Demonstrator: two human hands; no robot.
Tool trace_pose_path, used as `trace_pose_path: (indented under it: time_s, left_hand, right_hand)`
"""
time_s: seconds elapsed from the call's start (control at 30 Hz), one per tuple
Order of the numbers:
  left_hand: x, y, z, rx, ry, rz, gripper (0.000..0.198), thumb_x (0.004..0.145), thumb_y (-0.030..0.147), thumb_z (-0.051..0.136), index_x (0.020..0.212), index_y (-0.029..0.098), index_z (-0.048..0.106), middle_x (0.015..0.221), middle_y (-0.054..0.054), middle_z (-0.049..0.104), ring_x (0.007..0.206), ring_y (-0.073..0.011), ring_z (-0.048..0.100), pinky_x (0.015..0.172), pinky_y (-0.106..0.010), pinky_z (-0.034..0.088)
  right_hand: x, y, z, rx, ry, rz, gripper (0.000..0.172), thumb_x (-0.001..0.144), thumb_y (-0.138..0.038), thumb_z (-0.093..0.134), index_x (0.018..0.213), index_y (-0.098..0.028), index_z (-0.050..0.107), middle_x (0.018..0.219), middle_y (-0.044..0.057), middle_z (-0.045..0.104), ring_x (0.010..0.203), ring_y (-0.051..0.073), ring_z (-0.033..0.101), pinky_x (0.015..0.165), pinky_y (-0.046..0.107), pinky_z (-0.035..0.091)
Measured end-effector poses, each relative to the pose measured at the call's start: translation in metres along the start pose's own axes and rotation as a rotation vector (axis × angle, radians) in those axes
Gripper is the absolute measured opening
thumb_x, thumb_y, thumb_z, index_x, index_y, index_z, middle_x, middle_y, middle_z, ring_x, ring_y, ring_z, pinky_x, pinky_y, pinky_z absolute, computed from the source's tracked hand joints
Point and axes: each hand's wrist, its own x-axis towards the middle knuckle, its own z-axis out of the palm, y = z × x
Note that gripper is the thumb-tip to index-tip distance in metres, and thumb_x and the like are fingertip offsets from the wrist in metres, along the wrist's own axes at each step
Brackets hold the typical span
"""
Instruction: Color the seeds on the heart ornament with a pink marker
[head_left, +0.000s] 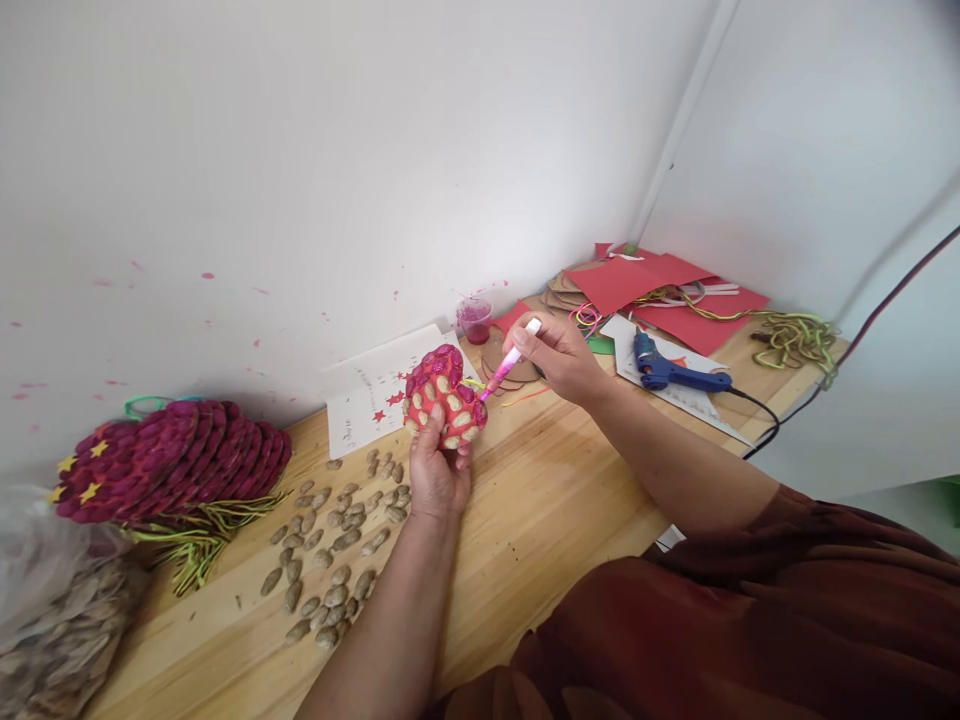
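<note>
My left hand (440, 478) grips a red craft piece (444, 398) covered with peanuts, its thumb on the front face. Along the top and right edge the peanuts are painted magenta; those in the middle and lower part are still their natural tan. Pinched in my right hand (559, 355) is a paintbrush (511, 362) with a white end and a pink-stained handle. Its tip touches the right edge of the craft piece. Close behind stands a small clear cup (475, 320) with magenta paint in it.
Loose peanuts (341, 550) are scattered left of my forearm. A stack of finished magenta pieces (195, 455) with green cords lies at the far left, beside a plastic bag of peanuts (60, 620). A blue glue gun (675, 372), red paper (637, 280) and coiled cord (795, 340) lie right.
</note>
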Motion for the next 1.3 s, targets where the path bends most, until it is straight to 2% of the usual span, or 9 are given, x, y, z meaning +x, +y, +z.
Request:
trace_pose_path:
  time_s: [0.13,0.33,0.57,0.7,0.9,1.13,1.3]
  left_hand:
    - [-0.0002,-0.0001,0.0001,0.007,0.011,0.001,0.042,0.065,0.036,0.097,0.089,0.018,0.068,0.064,0.006,0.062,0.041,-0.003,0.04,0.034,-0.015,0.022]
    - [0.0011,-0.0015,-0.0008,0.005,0.018,0.005,0.041,0.068,0.035,0.096,0.092,0.017,0.068,0.068,0.005,0.064,0.041,-0.0025,0.04,0.034,-0.015,0.022]
    - [0.0023,-0.0017,-0.0014,-0.026,0.025,-0.007,0.034,0.072,0.031,0.094,0.089,0.017,0.069,0.066,0.004,0.064,0.041,-0.0033,0.042,0.034,-0.015,0.021]
    - [0.002,-0.0017,-0.0009,-0.033,0.019,-0.008,0.034,0.071,0.031,0.094,0.09,0.017,0.07,0.065,0.004,0.065,0.04,-0.0034,0.041,0.034,-0.015,0.021]
    - [0.0006,0.0,0.0011,-0.025,0.047,-0.002,0.036,0.069,0.031,0.095,0.09,0.017,0.069,0.067,0.004,0.066,0.04,-0.0031,0.042,0.034,-0.015,0.021]
    - [0.0005,-0.0006,0.0013,-0.019,0.032,-0.001,0.037,0.068,0.032,0.095,0.088,0.017,0.068,0.066,0.005,0.064,0.04,-0.0029,0.041,0.034,-0.015,0.022]
    - [0.0001,-0.0001,0.0014,-0.018,0.034,-0.001,0.037,0.068,0.032,0.096,0.089,0.017,0.069,0.066,0.004,0.065,0.04,-0.0031,0.042,0.033,-0.015,0.022]
  right_hand:
    - [0.0001,-0.001,0.0008,-0.001,0.036,-0.065,0.052,0.097,-0.068,0.068,0.081,-0.018,0.068,0.07,-0.001,0.055,0.065,0.012,0.046,0.062,0.028,0.042]
    - [-0.0012,-0.0026,0.0006,0.03,-0.03,-0.05,0.048,0.1,-0.063,0.067,0.083,-0.018,0.067,0.067,-0.004,0.049,0.055,0.009,0.034,0.052,0.025,0.032]
    - [-0.0013,-0.0028,0.0015,0.067,-0.031,-0.083,0.044,0.102,-0.058,0.068,0.083,-0.017,0.067,0.067,-0.005,0.048,0.055,0.008,0.032,0.052,0.026,0.03]
    - [-0.0019,-0.0031,0.0016,0.059,-0.052,-0.067,0.046,0.101,-0.059,0.067,0.083,-0.017,0.067,0.068,-0.004,0.05,0.057,0.009,0.035,0.055,0.026,0.034]
    - [-0.0011,-0.0017,-0.0005,0.014,0.006,-0.077,0.048,0.1,-0.062,0.068,0.083,-0.017,0.069,0.07,-0.002,0.054,0.063,0.011,0.044,0.058,0.026,0.038]
    - [-0.0024,-0.0013,0.0006,0.008,-0.032,-0.057,0.047,0.101,-0.062,0.065,0.085,-0.018,0.067,0.068,-0.004,0.05,0.057,0.009,0.035,0.055,0.026,0.035]
    - [-0.0017,-0.002,-0.0001,-0.006,-0.001,-0.047,0.05,0.099,-0.066,0.067,0.084,-0.018,0.068,0.069,-0.002,0.052,0.06,0.011,0.041,0.056,0.026,0.036]
